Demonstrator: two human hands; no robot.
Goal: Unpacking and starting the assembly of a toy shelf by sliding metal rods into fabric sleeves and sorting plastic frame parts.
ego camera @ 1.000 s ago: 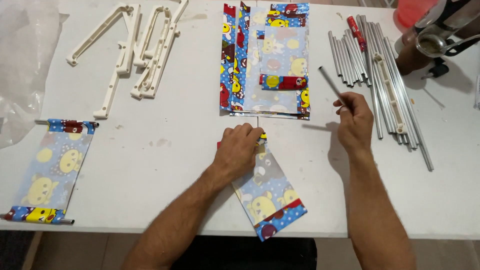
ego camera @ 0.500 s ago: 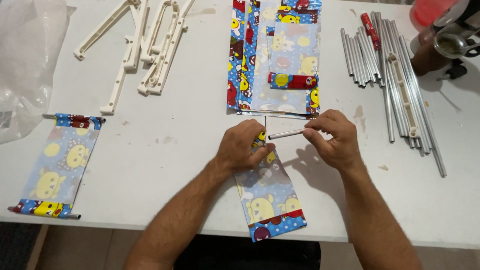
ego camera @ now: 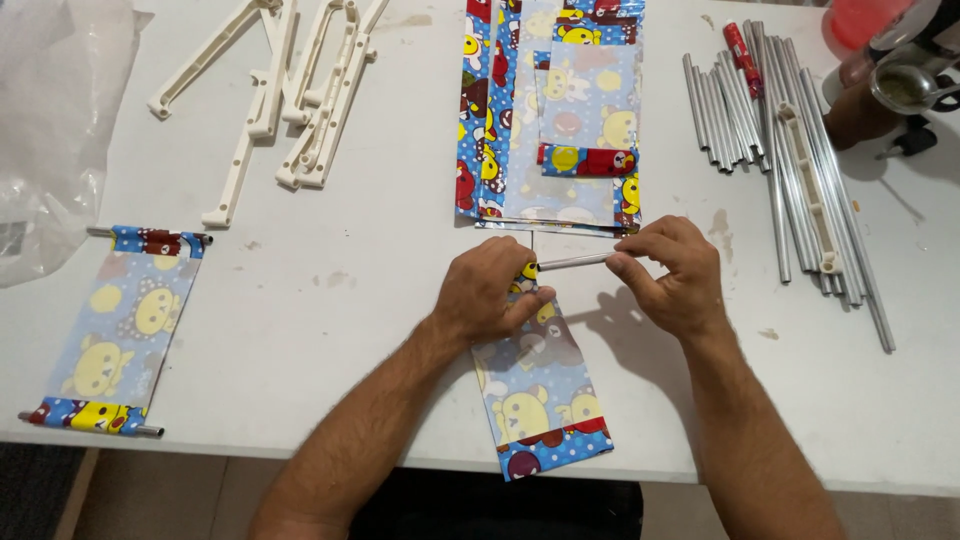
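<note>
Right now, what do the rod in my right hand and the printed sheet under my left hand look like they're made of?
Rod: probably metal, perhaps aluminium; plain silver-grey with a dull sheen, like the tubes nearby. Printed sheet: looks like thin glossy plastic film or coated fabric; it lies limp and its cartoon print reflects light.

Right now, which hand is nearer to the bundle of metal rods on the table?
Right. The right hand sits just left of the metal rods, holding a short rod; the left hand is farther left, on the printed fabric panel.

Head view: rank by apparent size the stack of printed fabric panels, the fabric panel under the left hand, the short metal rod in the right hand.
1. Stack of printed fabric panels
2. Fabric panel under the left hand
3. Short metal rod; its end is hidden by the right hand.
</note>
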